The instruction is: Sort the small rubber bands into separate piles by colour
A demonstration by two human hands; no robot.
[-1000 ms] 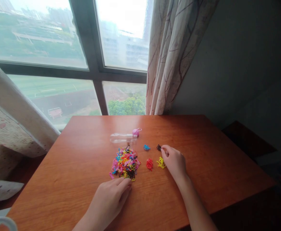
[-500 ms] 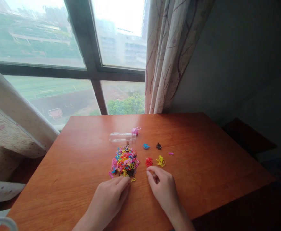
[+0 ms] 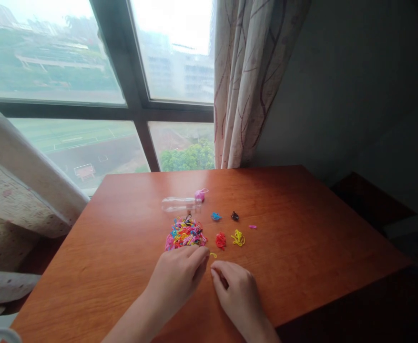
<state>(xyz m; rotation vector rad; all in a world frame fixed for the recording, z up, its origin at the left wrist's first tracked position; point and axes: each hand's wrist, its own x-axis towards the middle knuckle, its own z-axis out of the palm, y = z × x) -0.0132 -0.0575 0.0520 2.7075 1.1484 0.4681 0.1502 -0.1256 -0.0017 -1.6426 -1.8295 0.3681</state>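
My left hand [image 3: 180, 269] is closed in a pinch in front of the mixed pile of small coloured rubber bands [image 3: 187, 232], hiding its near edge. A yellow rubber band [image 3: 213, 255] sticks out from its fingertips. Just to the right, my right hand [image 3: 235, 288] has thumb and forefinger pressed together, close to the left fingertips; whether anything is between them cannot be seen. Beyond the hands lie a red bunch [image 3: 220, 240], a yellow bunch [image 3: 238, 238], a blue bunch [image 3: 216, 216], a black bunch [image 3: 235, 216] and a pink band [image 3: 252, 226].
A clear bottle [image 3: 180, 204] lies on its side behind the pile, with a pink looped cap [image 3: 199, 195] at its neck end. The wooden table [image 3: 301, 228] meets a window and curtain [image 3: 244, 95]. A pale curved object [image 3: 1, 333] shows at bottom left.
My left hand has moved right and away from me, bringing the yellow rubber band past the pile's edge. My right hand has drawn back from the red bunch, nearer to my left hand.
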